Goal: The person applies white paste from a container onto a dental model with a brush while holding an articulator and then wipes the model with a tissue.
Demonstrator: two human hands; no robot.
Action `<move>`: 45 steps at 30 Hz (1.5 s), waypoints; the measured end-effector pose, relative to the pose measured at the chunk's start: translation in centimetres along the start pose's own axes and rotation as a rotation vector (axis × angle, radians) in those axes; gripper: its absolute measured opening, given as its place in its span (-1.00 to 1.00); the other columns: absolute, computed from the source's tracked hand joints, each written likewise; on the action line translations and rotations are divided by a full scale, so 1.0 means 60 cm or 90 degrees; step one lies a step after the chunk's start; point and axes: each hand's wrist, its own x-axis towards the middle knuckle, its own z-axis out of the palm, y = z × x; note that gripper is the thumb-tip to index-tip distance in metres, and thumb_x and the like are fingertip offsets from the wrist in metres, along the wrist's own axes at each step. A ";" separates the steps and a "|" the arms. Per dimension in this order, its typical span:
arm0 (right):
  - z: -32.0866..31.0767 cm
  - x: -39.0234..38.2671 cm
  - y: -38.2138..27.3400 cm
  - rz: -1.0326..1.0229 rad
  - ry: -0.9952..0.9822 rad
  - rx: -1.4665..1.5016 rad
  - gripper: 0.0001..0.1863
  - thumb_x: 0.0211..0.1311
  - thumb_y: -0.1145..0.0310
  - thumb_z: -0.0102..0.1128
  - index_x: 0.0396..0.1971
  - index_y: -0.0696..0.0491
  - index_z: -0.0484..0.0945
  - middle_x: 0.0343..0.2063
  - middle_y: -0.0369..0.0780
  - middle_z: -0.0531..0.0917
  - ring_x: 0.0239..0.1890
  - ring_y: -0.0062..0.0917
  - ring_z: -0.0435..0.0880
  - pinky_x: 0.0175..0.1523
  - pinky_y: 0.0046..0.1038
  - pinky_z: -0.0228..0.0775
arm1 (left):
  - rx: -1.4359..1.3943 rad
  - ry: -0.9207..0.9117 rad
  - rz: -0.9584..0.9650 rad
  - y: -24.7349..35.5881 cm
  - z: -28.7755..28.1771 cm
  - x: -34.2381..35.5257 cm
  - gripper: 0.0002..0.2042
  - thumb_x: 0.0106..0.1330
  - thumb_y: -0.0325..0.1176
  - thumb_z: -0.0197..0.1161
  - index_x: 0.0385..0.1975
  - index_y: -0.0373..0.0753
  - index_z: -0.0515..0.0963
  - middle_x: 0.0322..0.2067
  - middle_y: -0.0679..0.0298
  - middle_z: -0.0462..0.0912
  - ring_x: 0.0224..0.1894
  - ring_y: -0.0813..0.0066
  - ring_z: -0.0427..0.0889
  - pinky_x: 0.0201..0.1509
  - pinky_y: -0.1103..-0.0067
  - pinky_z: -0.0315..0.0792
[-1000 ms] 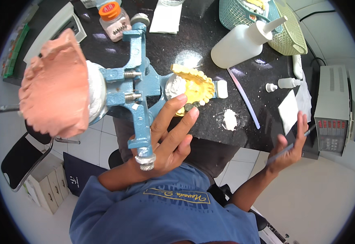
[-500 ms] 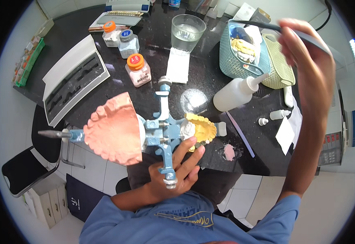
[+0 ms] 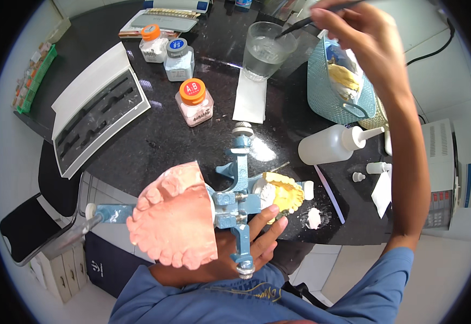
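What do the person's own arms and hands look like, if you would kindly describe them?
Both the left hand and the right hand are ungloved, and I see no rings. The right forearm and wrist are bare, without a watch; the left wrist is partly hidden. The short sleeves are plain blue fabric, part of a blue shirt.

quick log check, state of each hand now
Left hand: fingers extended at the yellow cast; grip can't be told.
Right hand: closed, holding a dark tool.
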 end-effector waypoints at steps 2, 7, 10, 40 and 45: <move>-0.028 -0.029 -0.008 -0.051 -0.022 -0.121 -0.74 0.22 0.28 0.26 -0.25 0.19 0.64 -0.44 -0.28 0.65 -0.41 -0.72 0.53 -0.30 -0.66 0.34 | 0.003 -0.001 -0.001 0.001 0.001 0.002 -0.58 0.16 -0.34 0.22 0.07 -0.17 0.55 0.07 0.06 0.52 -0.14 0.36 0.66 -0.13 0.48 0.54; -0.069 -0.099 -0.020 -0.147 0.036 -0.034 -0.67 0.40 0.40 -0.09 -0.09 0.35 0.54 -0.36 -0.13 0.62 -0.31 -0.57 0.58 -0.08 -0.53 0.43 | 0.017 -0.020 0.002 0.000 -0.002 -0.003 -0.60 0.14 -0.37 0.23 0.03 -0.24 0.56 0.09 -0.03 0.48 -0.18 0.34 0.68 -0.18 0.49 0.56; -0.090 -0.161 -0.057 -0.253 0.129 -0.145 -0.70 0.45 0.38 -0.17 -0.06 0.26 0.48 -0.33 -0.02 0.60 -0.32 -0.41 0.63 -0.11 -0.38 0.52 | -0.045 -0.022 0.023 -0.002 -0.001 0.002 -0.58 0.15 -0.46 0.21 0.05 -0.39 0.51 0.14 -0.13 0.37 -0.27 0.21 0.68 -0.32 0.54 0.58; 0.087 -0.237 0.008 -0.090 -0.016 -0.077 -0.90 0.10 0.55 0.24 -0.34 0.13 0.59 -0.48 -0.20 0.65 -0.51 -0.49 0.66 -0.43 -0.50 0.46 | 0.010 0.054 -0.050 0.009 -0.001 0.001 -0.57 0.15 -0.40 0.23 0.09 -0.19 0.56 0.08 0.05 0.55 -0.25 0.41 0.72 -0.38 0.65 0.59; 0.080 -0.230 0.014 -0.141 -0.001 -0.126 -0.85 0.10 0.52 0.25 -0.29 0.08 0.63 -0.40 -0.20 0.64 -0.47 -0.42 0.67 -0.41 -0.46 0.47 | -0.014 0.065 -0.044 0.011 0.009 0.002 -0.56 0.13 -0.41 0.25 0.08 -0.18 0.56 0.09 0.05 0.52 -0.14 0.33 0.69 -0.28 0.61 0.61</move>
